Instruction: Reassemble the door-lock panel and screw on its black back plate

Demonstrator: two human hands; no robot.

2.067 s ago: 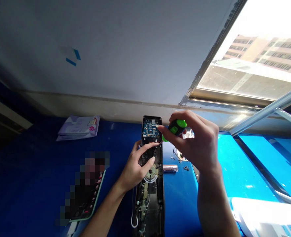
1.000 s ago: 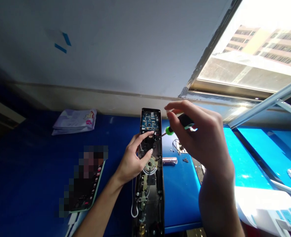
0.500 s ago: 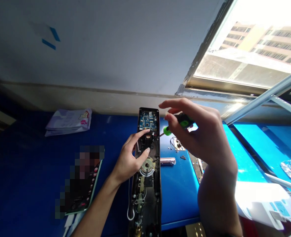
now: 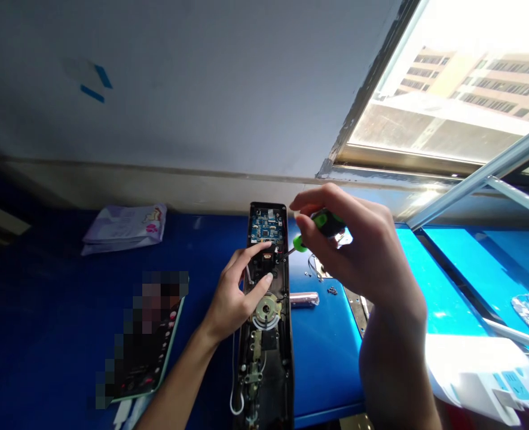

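Observation:
A long black electronic lock housing point(image 4: 278, 352) lies open-side up, with a blue circuit board point(image 4: 266, 226) at its far end and a round metal part point(image 4: 265, 309) near its middle. My left hand point(image 4: 235, 292) rests on the housing from the left. Its thumb and index finger are spread at either end of a small black module point(image 4: 268, 260). My right hand point(image 4: 358, 239) is closed round the black-and-green handle of a screwdriver point(image 4: 300, 243). The screwdriver slants down left, its tip at the housing's right side by the module. Whether the tip sits in a screw cannot be made out.
A phone point(image 4: 150, 352) leans on the blue table at left, near a purple packet point(image 4: 123, 228). Right of the housing lie a wrapped pinkish cylinder point(image 4: 304, 299) and a pile of small dark screws point(image 4: 332, 291). A white device point(image 4: 483, 370) and metal rails stand farther right.
The view has tilted slightly, so everything sits a little lower. Both hands keep nearly the same places on the housing and screwdriver; the right fingers have shifted slightly round the handle.

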